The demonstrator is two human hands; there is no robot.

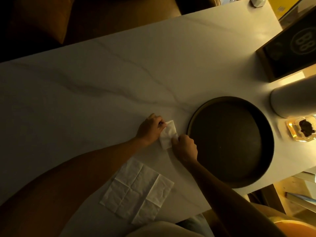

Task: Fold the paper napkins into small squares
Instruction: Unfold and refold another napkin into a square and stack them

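Note:
A small folded white napkin lies on the marble table, just left of a dark round tray. My left hand pinches its upper left corner. My right hand presses on its lower right edge. Both hands touch the napkin, which looks like a narrow folded rectangle. Nearer to me, unfolded white napkins with crease lines lie flat and overlapping by the front edge of the table.
A dark round tray with nothing in it sits to the right of my hands. Beyond it stand a pale cylinder, a dark box with a round logo and a small glass dish holding something dark. Brown seats lie behind the table.

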